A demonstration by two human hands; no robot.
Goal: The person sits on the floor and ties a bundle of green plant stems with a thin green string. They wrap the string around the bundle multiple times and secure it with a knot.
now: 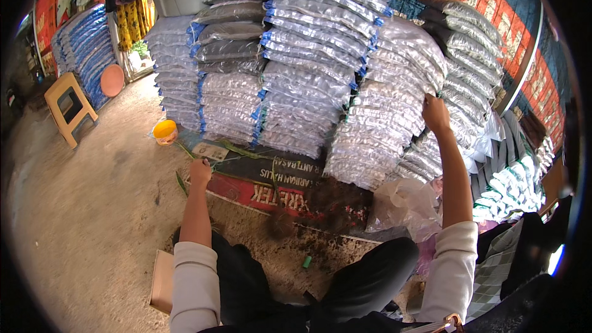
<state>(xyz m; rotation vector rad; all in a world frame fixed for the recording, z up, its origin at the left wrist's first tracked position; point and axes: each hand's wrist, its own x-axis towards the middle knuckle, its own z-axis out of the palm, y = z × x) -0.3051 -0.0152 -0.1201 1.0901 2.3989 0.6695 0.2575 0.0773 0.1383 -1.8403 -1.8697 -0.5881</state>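
My left hand [200,172] is curled closed above the edge of a printed banner sheet [231,192], close to long green plant leaves [240,150] and a thin pale strand. Whether its fingers pinch the strand cannot be made out. My right hand [435,112] is raised in a fist in front of stacked clear plastic bags [384,120]; anything inside the fist is hidden. Between my knees and the banner is a blurred brown clump [280,224], perhaps a root ball, below a thin stem [276,178]. Dark loose soil [328,199] is scattered across the banner.
A crumpled clear plastic bag [404,206] lies at the right. A small green piece [307,262] is on the ground near my legs. A yellow tub [165,132], a plastic stool [70,108] and a cardboard box [162,282] are leftward. Tall bag stacks [314,55] line the back.
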